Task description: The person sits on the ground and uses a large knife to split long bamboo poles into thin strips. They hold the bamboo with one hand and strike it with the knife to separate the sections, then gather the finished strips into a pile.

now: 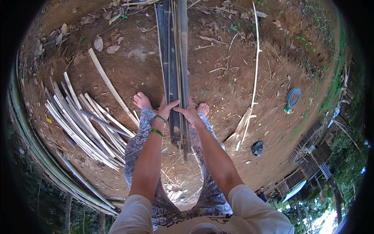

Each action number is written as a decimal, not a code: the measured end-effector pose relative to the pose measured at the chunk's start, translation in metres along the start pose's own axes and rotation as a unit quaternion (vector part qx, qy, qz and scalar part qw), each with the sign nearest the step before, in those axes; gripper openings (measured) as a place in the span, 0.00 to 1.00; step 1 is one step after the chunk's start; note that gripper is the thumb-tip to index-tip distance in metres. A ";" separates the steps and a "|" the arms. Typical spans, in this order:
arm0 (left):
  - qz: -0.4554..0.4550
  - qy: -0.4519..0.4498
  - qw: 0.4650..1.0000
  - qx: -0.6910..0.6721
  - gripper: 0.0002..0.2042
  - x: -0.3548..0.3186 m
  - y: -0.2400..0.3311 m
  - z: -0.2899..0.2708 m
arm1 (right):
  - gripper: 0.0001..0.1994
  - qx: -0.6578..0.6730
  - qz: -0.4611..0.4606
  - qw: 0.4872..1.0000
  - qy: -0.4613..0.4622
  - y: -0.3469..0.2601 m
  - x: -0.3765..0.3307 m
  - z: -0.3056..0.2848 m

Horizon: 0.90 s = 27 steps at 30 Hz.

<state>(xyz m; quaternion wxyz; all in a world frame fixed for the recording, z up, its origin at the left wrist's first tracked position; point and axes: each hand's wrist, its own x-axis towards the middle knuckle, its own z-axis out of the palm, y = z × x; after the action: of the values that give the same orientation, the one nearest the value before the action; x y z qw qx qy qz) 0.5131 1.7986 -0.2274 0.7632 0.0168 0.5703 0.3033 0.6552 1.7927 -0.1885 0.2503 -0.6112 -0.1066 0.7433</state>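
A bundle of long dark bamboo slats point(173, 58) runs from between my bare feet away up the picture, lying on brown earth. My left hand point(167, 110), with green bands on the wrist, presses on the bundle's left side. Against the bundle's right side rests my right hand point(188, 113), fingers laid on the slats. The slats' near ends point(183, 144) stick out toward me between my patterned trouser legs. My feet point(141, 100) stand on either side of the bundle.
A heap of pale split bamboo strips point(83, 123) lies on the ground to my left. One long thin strip point(255, 78) lies to the right. A blue round dish point(293, 96) and a dark bag point(257, 148) sit further right. Thick bamboo poles point(46, 163) edge the left.
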 end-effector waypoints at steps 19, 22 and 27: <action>-0.040 0.165 0.941 0.292 0.40 0.042 -0.081 -0.050 | 0.45 -0.196 0.062 0.968 0.145 0.101 0.082 -0.008; -0.028 0.135 0.950 0.281 0.44 0.039 -0.075 -0.048 | 0.44 -0.196 0.010 0.961 0.195 0.113 0.093 -0.011; 0.021 0.105 0.944 0.311 0.50 0.041 -0.091 -0.063 | 0.43 -0.102 0.039 0.984 0.144 0.101 0.090 -0.018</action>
<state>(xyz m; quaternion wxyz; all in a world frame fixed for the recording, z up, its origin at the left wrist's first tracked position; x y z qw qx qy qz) 0.5049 1.7245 -0.3183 0.6493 0.2335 0.7126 0.1268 0.6368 1.7492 -0.3171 0.1705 -0.7377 -0.1209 0.6420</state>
